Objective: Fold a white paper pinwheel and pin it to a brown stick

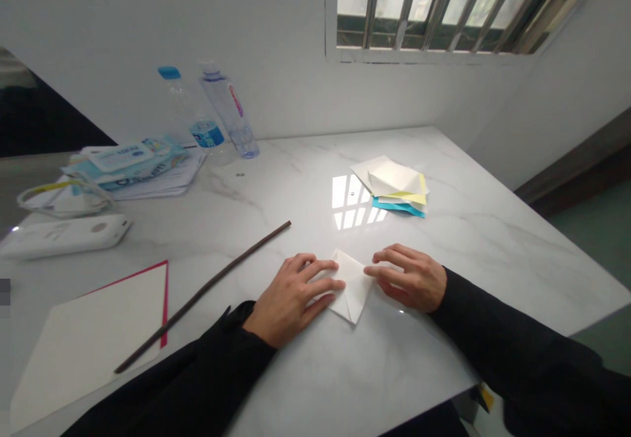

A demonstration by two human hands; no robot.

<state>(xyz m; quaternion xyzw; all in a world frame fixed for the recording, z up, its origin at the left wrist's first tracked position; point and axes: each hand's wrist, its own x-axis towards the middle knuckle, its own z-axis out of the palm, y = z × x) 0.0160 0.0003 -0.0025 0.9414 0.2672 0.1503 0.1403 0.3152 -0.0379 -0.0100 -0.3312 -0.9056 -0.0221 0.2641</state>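
While the paper point(359, 280) lies on the desk point(493, 227) before you, your left hand point(294, 296) spreads over its left side, grip wide; your right hand point(411, 276) touches its right corner, pinching or not, cannot tell. Likely best: pin lightly, align edges, press creases evenly.

A grey-veined white bench point(345, 384) carries folded white paper point(353, 276) near its front edge and, toward its back edge, clear plastic bottles point(227, 114) and a multicoloured paper stack point(394, 179).
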